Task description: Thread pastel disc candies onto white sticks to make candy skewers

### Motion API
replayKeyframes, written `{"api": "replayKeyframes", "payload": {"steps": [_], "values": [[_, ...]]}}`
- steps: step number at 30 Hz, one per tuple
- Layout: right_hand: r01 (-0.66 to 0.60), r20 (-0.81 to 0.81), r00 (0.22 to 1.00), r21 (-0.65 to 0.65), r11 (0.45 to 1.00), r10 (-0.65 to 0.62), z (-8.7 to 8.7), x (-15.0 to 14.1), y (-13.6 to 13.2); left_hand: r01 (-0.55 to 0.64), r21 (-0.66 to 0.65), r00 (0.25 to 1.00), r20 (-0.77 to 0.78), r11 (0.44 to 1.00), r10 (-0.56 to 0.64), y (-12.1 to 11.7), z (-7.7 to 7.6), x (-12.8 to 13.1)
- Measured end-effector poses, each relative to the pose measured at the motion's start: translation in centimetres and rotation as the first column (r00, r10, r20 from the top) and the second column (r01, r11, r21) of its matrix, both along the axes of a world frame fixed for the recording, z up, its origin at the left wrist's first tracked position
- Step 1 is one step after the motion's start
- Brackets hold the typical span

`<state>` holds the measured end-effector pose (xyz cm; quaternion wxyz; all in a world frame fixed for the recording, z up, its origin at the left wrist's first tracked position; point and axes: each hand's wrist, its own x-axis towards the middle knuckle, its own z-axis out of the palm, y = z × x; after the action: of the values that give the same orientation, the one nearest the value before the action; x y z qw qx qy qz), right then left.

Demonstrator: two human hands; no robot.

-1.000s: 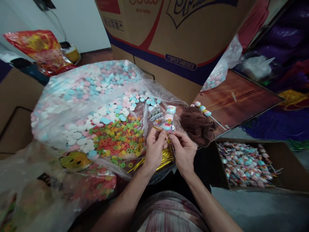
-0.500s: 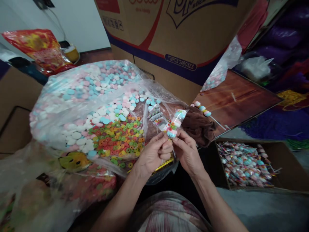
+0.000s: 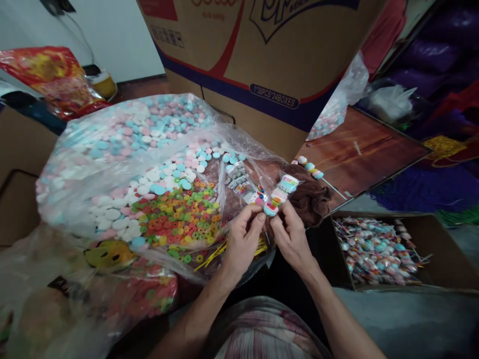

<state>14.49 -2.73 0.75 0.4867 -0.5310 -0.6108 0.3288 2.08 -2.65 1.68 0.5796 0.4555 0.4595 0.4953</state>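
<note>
A marshmallow candy skewer (image 3: 281, 193) in a clear printed wrapper points up and away between my two hands. My left hand (image 3: 242, 239) is closed, its thumb and index finger pinched together at the lower end of the wrapper. From the other side, my right hand (image 3: 291, 232) grips the same lower end with curled fingers. A thin stick shows below the candy, between the hands. Yellow twist ties (image 3: 214, 255) lie under and beside my left hand. Printed clear wrappers (image 3: 239, 179) lie just beyond it.
Left of my hands, a large plastic bag holds pastel marshmallows (image 3: 112, 214) and colourful gummy rings (image 3: 175, 214). An unwrapped candy skewer (image 3: 309, 167) rests by a brown cloth (image 3: 309, 194). At right, a cardboard box (image 3: 445, 249) holds many wrapped skewers. A big carton (image 3: 232, 99) stands behind.
The wrapped skewer has tilted further right. My left hand has turned and its fingers have uncurled somewhat, exposing more yellow twist ties. The view has shifted slightly.
</note>
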Motion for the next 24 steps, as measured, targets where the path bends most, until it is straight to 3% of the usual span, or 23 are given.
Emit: {"api": "replayKeyframes", "payload": {"steps": [3, 9, 14, 18, 21, 24], "values": [[-0.028, -0.089, 0.996, -0.06, 0.998, 0.022, 0.3, 0.2, -0.1, 0.057, -0.025, 0.998, 0.002, 0.998, -0.057, 0.1, 0.1, -0.5], [-0.046, -0.286, 0.958, -0.13, 0.99, 0.007, -0.1, -0.3, -0.5, 0.048, -0.098, 0.993, 0.113, 0.994, -0.037, 0.2, -0.4, -0.6], [0.06, -0.328, 0.94, -0.115, 0.992, -0.095, -0.4, -0.8, -0.5, 0.084, -0.043, 0.996, 0.006, 0.996, -0.084, 0.2, 0.4, -0.6], [0.04, -0.374, 0.922, -0.167, 0.985, -0.1, -0.6, -1.1, -0.5, -0.012, -0.005, 0.998, -0.058, 1.0, 0.012, 0.4, 0.4, -0.5], [-0.02, -0.443, 0.893, -0.216, 0.976, -0.079, -0.7, -1.3, -0.6, -0.07, -0.095, 0.994, 0.074, 0.993, 0.077, 0.8, -0.1, -0.4], [-0.032, -0.416, 0.907, -0.223, 0.974, -0.066, -0.6, -1.4, -0.8, -0.048, -0.222, 0.962, 0.252, 0.974, 0.105, 1.2, -0.4, -0.5]]}}
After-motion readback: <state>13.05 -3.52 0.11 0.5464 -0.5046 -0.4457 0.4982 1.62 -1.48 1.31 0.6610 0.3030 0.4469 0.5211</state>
